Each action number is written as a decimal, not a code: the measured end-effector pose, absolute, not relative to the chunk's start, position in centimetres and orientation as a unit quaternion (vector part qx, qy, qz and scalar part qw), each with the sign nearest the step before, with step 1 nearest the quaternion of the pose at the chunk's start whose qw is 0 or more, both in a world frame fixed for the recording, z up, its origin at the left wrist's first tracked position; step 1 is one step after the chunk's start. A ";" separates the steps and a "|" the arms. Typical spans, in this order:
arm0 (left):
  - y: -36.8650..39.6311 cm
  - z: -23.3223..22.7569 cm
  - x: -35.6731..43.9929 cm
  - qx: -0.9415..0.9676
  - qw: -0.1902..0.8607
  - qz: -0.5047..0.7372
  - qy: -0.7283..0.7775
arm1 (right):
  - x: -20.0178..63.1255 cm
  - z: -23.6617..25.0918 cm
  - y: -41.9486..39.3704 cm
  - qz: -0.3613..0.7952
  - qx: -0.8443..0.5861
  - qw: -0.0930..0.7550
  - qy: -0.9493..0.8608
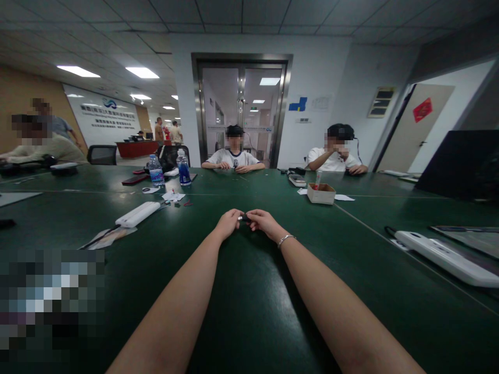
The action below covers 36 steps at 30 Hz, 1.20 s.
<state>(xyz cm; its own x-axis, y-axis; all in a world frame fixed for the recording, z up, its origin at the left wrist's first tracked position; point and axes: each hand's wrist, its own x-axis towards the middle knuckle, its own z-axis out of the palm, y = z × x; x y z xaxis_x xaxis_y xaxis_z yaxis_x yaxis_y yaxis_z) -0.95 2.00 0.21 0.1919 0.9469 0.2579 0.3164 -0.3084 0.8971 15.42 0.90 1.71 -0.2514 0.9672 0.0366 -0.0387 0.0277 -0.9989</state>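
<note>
Out at mid-table [249, 291], your left hand [228, 222] and right hand [262, 220] pinch a tiny dark part [244, 218] between fingertips; likely light, stiff, easily dropped, so grip its ends.

Green table [249, 311]; two water bottles [156, 171] far left, cardboard box [320, 194] far right, white power strips [137, 214] both sides.

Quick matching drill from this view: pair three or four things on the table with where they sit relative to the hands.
Things:
1. small dark object
2. cardboard box
3. water bottles
4. white power strip

Places:
A. near right edge of table
B. pinched between left hand and right hand
C. beyond hands, to the left
D. beyond hands, to the right

Pairs: 1-B, 2-D, 3-C, 4-A
</note>
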 end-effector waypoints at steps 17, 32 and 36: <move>2.0 0.2 -0.9 0.676 0.365 0.438 0.466 | 15.5 1.8 0.8 0.557 -0.415 0.450 -0.561; 1.2 1.1 -1.1 0.645 0.384 0.504 0.428 | 15.5 1.6 1.0 0.564 -0.417 0.453 -0.550; 1.1 1.4 -1.6 0.642 0.415 0.512 0.393 | 15.4 1.6 0.9 0.561 -0.417 0.458 -0.549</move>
